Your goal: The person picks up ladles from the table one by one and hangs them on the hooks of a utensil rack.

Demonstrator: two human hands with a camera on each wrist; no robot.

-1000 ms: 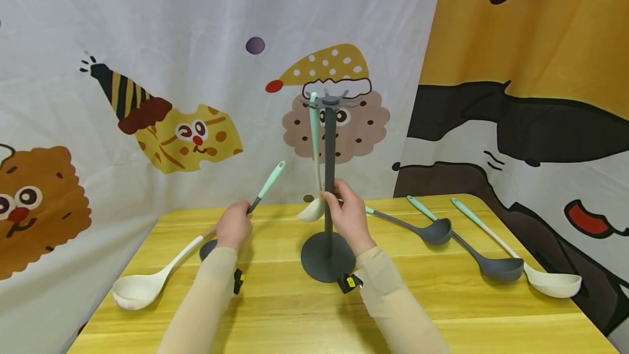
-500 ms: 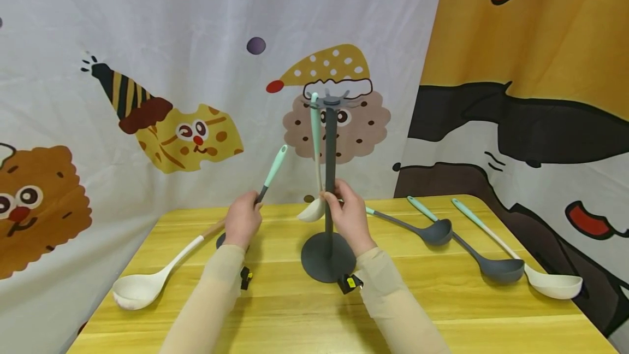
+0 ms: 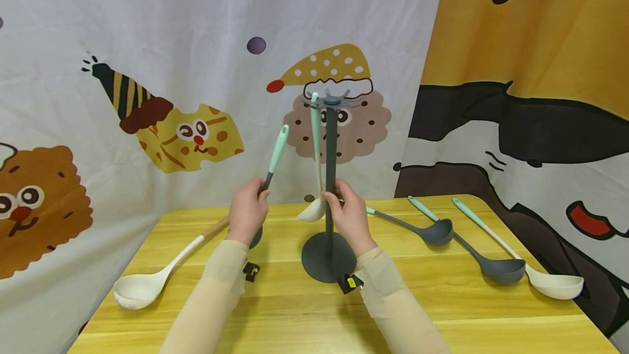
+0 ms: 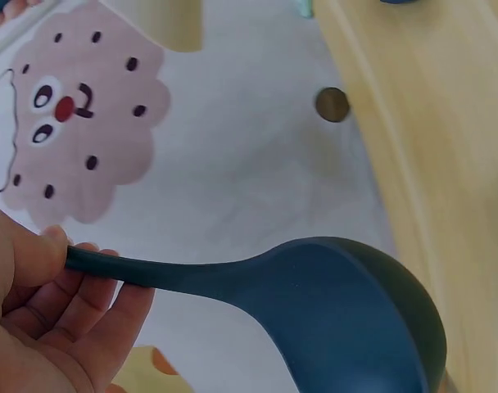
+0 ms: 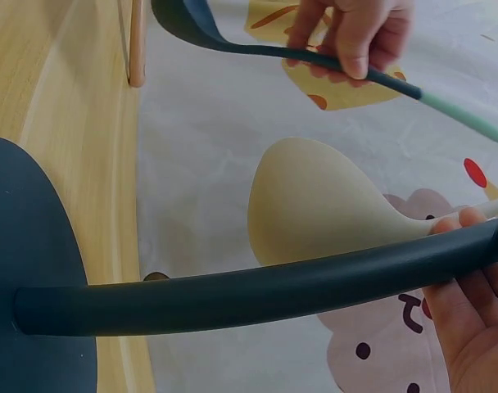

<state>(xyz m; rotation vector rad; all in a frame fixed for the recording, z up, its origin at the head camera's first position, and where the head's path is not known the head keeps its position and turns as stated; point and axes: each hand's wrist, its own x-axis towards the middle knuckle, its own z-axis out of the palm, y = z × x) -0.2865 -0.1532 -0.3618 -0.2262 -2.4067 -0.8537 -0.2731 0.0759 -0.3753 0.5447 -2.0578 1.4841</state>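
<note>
Cream ladle hung; your right fingers grip stand, left fingers a grey ladle. Unhung: white ladle left of stand, three ladles right.

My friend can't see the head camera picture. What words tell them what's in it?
A person's left hand holds a dark ladle with a mint handle; their right hand grips a dark stand, where a cream ladle hangs. On the wooden table, a white ladle lies at the left and three ladles at the right, with a cartoon cloth behind.
</note>
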